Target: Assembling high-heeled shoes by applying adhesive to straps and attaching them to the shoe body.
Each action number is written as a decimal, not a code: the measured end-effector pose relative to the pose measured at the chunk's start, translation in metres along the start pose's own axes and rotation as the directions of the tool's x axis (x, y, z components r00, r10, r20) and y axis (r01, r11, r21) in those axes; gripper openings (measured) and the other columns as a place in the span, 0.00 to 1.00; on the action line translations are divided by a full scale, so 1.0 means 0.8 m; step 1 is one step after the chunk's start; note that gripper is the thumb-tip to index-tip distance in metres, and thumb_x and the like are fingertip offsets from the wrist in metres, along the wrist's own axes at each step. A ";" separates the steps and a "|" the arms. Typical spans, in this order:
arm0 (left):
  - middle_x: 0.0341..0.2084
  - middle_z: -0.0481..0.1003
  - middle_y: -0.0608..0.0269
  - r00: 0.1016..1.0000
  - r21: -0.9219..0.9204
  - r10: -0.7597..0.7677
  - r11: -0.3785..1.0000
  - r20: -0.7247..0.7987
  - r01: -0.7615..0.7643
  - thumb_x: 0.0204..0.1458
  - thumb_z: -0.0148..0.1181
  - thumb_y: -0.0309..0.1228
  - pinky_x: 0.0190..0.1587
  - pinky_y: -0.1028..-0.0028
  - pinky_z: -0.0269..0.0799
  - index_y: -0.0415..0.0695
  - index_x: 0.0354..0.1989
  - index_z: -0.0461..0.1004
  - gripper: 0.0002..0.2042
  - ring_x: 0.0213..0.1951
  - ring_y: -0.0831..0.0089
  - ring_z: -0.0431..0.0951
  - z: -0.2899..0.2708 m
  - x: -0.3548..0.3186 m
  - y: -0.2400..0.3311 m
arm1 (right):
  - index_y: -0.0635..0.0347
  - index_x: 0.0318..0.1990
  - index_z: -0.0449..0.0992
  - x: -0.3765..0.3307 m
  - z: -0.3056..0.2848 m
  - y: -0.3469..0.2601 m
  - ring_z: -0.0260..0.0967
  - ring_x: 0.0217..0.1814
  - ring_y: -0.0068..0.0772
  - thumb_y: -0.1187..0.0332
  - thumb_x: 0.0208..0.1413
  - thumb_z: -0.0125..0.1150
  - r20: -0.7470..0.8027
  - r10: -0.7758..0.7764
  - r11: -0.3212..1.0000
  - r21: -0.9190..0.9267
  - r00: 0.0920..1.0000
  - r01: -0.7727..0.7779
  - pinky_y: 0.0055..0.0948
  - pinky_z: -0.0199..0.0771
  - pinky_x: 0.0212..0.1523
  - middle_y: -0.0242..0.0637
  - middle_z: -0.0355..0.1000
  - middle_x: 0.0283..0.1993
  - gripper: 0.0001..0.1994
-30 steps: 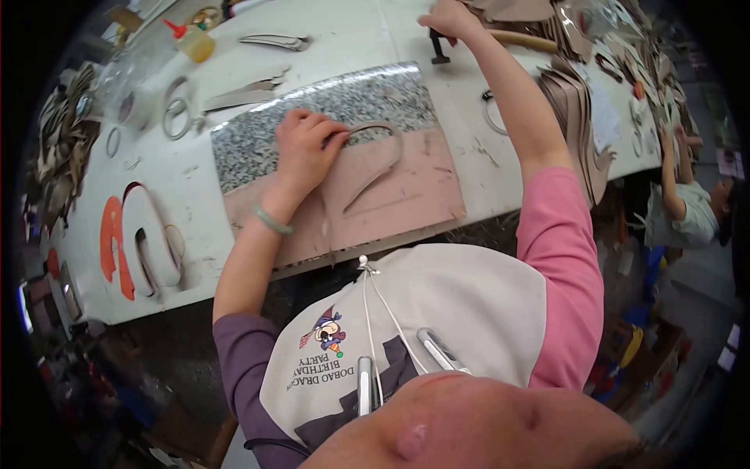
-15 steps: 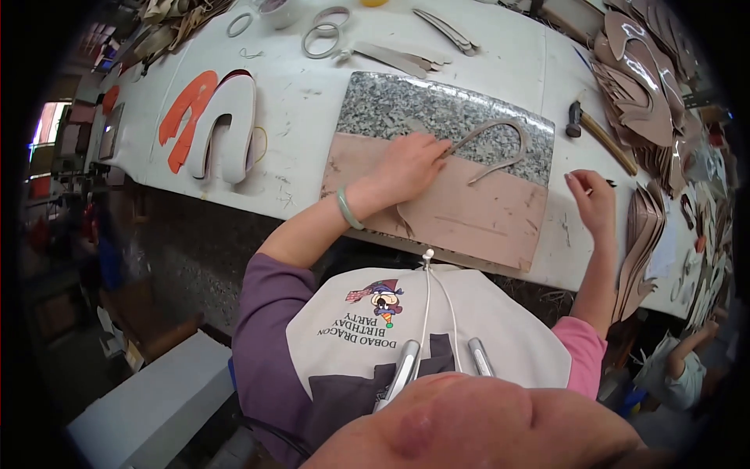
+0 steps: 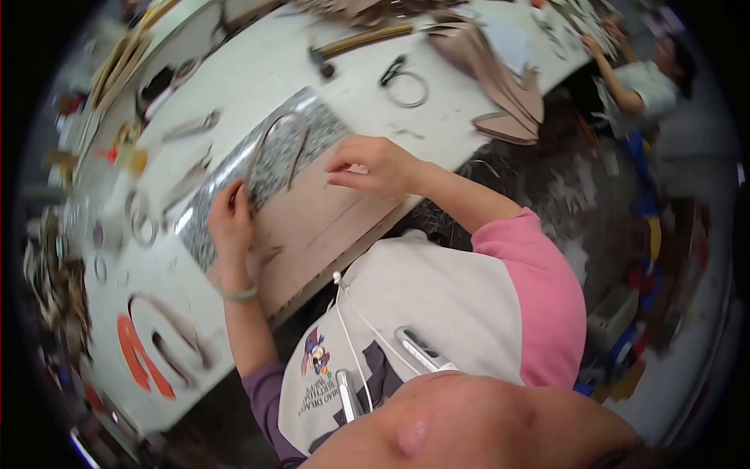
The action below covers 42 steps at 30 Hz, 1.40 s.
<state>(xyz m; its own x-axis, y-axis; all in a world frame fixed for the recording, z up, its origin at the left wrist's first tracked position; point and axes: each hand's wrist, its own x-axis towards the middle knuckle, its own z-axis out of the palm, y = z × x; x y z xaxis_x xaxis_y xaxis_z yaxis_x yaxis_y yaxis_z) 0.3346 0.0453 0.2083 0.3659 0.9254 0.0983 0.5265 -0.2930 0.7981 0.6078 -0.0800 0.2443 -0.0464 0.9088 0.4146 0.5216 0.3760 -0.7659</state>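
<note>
White and cluttered, the workbench (image 3: 258, 47) carries a speckled granite slab (image 3: 273, 168) with a tan leather sheet (image 3: 312, 227) laid over its near half. On the slab lies a curved tan strip (image 3: 275, 144), looped like a horseshoe. The left hand (image 3: 229, 221) presses flat on the sheet's far edge, fingers spread and closed on nothing. The right hand (image 3: 373, 166) hovers over the sheet with fingertips pinched together; it may hold a small blade or a thin offcut, but blur hides it, so I cannot tell.

Judging by this layout, the sheet could slide on the smooth stone if the left hand eases off, spoiling any line being followed. Should a blade be in play, the left fingers sit near its likely path. Around them lie a hammer (image 3: 355, 44), a wire ring (image 3: 406, 87), stacked leather pieces (image 3: 500, 86) and orange cut shapes (image 3: 139, 356). Another person (image 3: 637, 74) works at the far end.
</note>
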 end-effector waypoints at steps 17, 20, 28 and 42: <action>0.49 0.73 0.61 0.974 0.148 0.204 0.971 -0.101 -0.188 0.53 0.59 0.24 0.46 0.76 0.69 0.42 0.51 0.74 0.15 0.49 0.69 0.71 -0.006 0.000 0.023 | 0.58 0.39 0.79 0.192 -0.256 0.176 0.72 0.37 0.33 0.70 0.55 0.58 -0.183 -0.444 0.233 -0.969 0.877 -0.084 0.30 0.73 0.39 0.34 0.76 0.35 0.07; 0.49 0.73 0.62 0.966 0.071 0.194 0.980 -0.173 -0.184 0.53 0.59 0.24 0.45 0.76 0.69 0.43 0.50 0.75 0.15 0.49 0.68 0.71 -0.017 0.006 0.050 | 0.55 0.42 0.79 0.289 -0.272 0.251 0.73 0.41 0.42 0.58 0.55 0.55 -0.416 -0.219 0.437 -0.850 0.883 -0.292 0.36 0.73 0.42 0.36 0.77 0.40 0.14; 0.44 0.76 0.62 0.890 -0.249 -0.217 0.961 -0.401 0.122 0.55 0.57 0.23 0.46 0.78 0.68 0.40 0.51 0.74 0.14 0.41 0.73 0.74 -0.061 -0.036 0.043 | 0.56 0.49 0.73 0.026 -0.195 0.018 0.70 0.48 0.37 0.42 0.54 0.48 -0.465 0.365 0.740 -0.380 0.806 -0.554 0.44 0.71 0.48 0.35 0.73 0.43 0.28; 0.40 0.77 0.58 0.998 -0.921 -0.064 0.390 -0.003 0.022 0.58 0.56 0.26 0.42 0.78 0.70 0.37 0.55 0.71 0.17 0.38 0.73 0.76 -0.019 -0.074 0.103 | 0.65 0.46 0.74 0.184 -0.042 -0.080 0.73 0.36 0.25 0.79 0.51 0.56 0.336 -0.217 0.918 0.390 0.916 0.074 0.23 0.76 0.35 0.37 0.75 0.37 0.13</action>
<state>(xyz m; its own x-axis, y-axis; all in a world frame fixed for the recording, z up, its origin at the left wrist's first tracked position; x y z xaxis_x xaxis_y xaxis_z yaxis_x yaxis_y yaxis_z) 0.3446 -0.0302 0.2772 0.3289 0.9431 0.0491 -0.4935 0.1273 0.8604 0.5966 0.0238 0.3709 -0.4424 0.8119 0.3809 0.1428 0.4831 -0.8638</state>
